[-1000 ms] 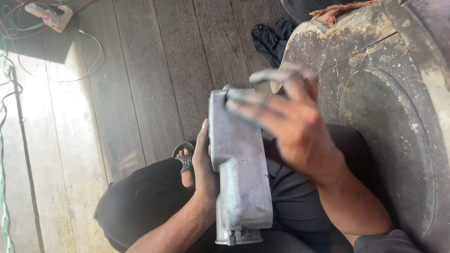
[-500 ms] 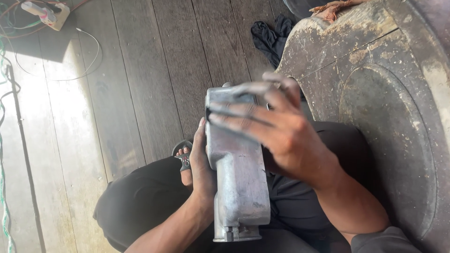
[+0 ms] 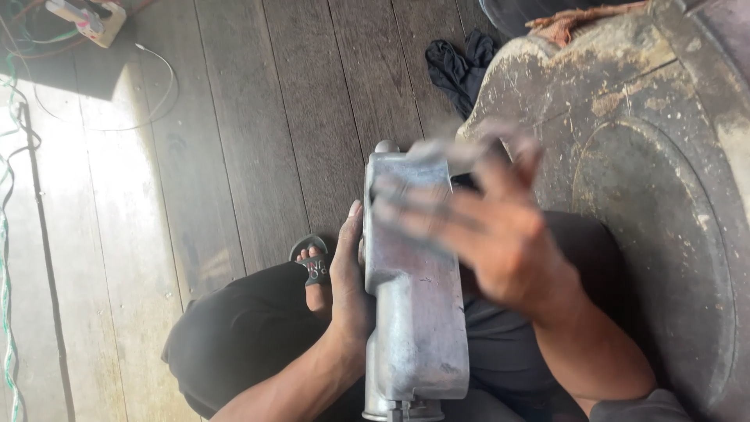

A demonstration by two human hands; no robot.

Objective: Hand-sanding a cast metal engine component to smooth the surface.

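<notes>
My left hand grips the left edge of a long grey cast-metal housing, held upright over my lap. My right hand lies across the housing's upper face, blurred by motion. Its fingers press a small grey sheet, like sandpaper, against the metal. The housing's surface is dull and scuffed, with a rounded tube end showing at its bottom.
A large, worn, round dark object fills the right side. On the wooden plank floor lie a dark cloth, a power strip and cables. My sandalled foot shows beside my knee.
My right hand with the grey sheet has slid down the housing's face toward me and is more blurred. The left hand keeps its grip, and the housing has shifted slightly.
</notes>
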